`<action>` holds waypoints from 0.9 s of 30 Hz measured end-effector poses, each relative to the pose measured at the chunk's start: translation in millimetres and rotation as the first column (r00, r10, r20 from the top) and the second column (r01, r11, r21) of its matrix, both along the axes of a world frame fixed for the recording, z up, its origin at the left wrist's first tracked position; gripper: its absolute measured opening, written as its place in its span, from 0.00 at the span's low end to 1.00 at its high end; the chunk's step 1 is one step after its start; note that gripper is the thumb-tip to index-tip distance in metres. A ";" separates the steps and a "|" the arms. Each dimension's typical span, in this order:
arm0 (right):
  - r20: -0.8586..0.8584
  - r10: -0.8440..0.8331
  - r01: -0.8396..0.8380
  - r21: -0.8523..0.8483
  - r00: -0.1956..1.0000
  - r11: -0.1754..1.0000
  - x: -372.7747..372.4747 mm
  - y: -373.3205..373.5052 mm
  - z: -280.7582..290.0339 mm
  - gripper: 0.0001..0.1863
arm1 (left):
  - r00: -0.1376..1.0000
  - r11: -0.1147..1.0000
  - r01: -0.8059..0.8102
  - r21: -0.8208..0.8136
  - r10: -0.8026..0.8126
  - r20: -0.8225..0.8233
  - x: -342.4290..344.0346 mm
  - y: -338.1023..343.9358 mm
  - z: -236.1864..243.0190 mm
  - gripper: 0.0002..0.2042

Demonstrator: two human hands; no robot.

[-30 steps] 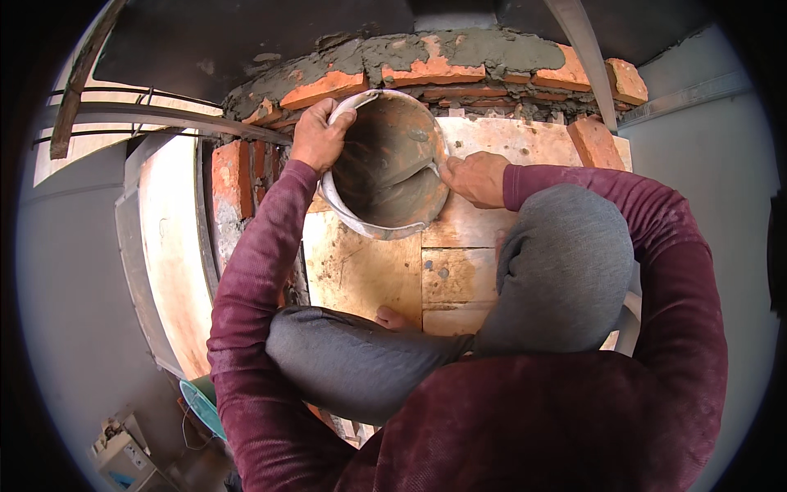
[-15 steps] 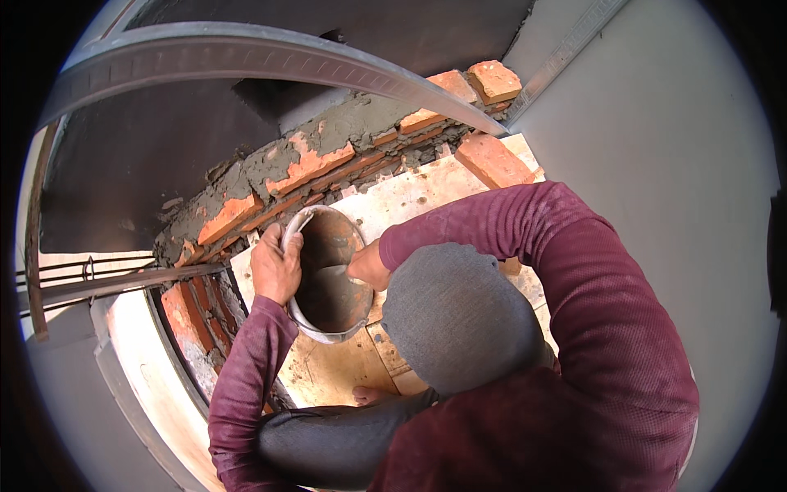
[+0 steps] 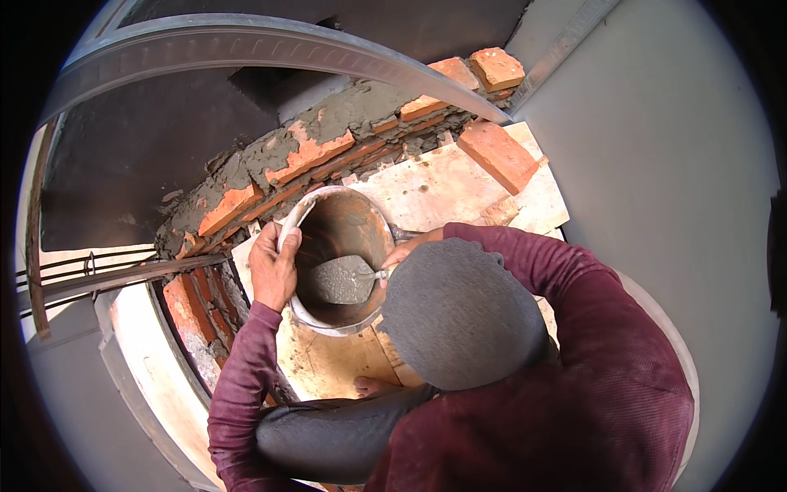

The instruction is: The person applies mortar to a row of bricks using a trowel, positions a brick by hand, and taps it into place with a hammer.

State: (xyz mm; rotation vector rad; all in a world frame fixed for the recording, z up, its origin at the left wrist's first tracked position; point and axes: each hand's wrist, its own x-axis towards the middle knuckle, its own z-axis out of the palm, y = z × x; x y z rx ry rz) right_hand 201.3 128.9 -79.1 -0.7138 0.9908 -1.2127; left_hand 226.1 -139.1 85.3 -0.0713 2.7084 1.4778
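My left hand (image 3: 270, 266) is closed on the pale rim of a round bucket (image 3: 352, 221), whose inside is smeared grey and rusty orange. My right hand (image 3: 407, 252), partly hidden behind my grey-clad knee (image 3: 463, 312), grips the handle of a trowel; the mortar-coated blade (image 3: 340, 280) lies inside the bucket toward its lower half. The bucket is on pale plywood boards (image 3: 422, 184) between my legs and a low brick course.
A brick course (image 3: 311, 156) slathered with grey mortar runs across the back. A loose brick (image 3: 496, 156) lies at upper right. A curved-looking metal channel (image 3: 205, 49) crosses overhead, bricks (image 3: 193, 316) line the left, and a grey wall (image 3: 672, 148) stands at right.
The view has swung, so the bucket sits lower left than a second ago. Since half a second ago, the trowel blade has come into clear view inside it, and my right arm has dropped slightly.
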 end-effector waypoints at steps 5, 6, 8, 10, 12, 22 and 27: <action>-0.257 -0.278 0.323 0.150 0.925 0.935 2.9 64.6 20.4 0.35 | 0.995 0.988 -0.099 0.116 0.098 0.016 -4.0 -24.3 -7.9 0.13; -0.205 -0.346 0.371 0.095 0.916 0.924 5.5 69.6 42.6 0.32 | 0.994 0.985 -0.113 0.132 0.112 0.017 -4.5 -36.4 -16.1 0.13; -0.147 -0.423 0.436 0.075 0.894 0.897 10.0 93.4 57.8 0.28 | 0.990 0.973 -0.140 0.181 0.137 0.030 -6.7 -50.2 -25.7 0.13; -0.115 -0.467 0.480 0.145 0.877 0.865 10.3 114.5 71.2 0.26 | 0.988 0.969 -0.153 0.193 0.154 0.012 -5.0 -62.0 -29.6 0.13; -0.020 -0.563 0.550 0.242 0.826 0.799 16.7 109.8 116.9 0.24 | 0.977 0.956 -0.211 0.202 0.206 0.049 2.7 -78.6 -31.7 0.12; -0.448 -0.827 0.941 0.164 0.339 0.297 3.7 61.1 145.2 0.20 | 0.953 0.910 -0.298 0.290 0.266 0.143 20.5 -96.9 -37.3 0.09; -0.938 -0.341 0.979 -0.008 0.063 0.205 -22.8 41.6 108.6 0.21 | 0.945 0.900 -0.323 0.292 0.289 0.155 31.4 -100.1 -33.2 0.09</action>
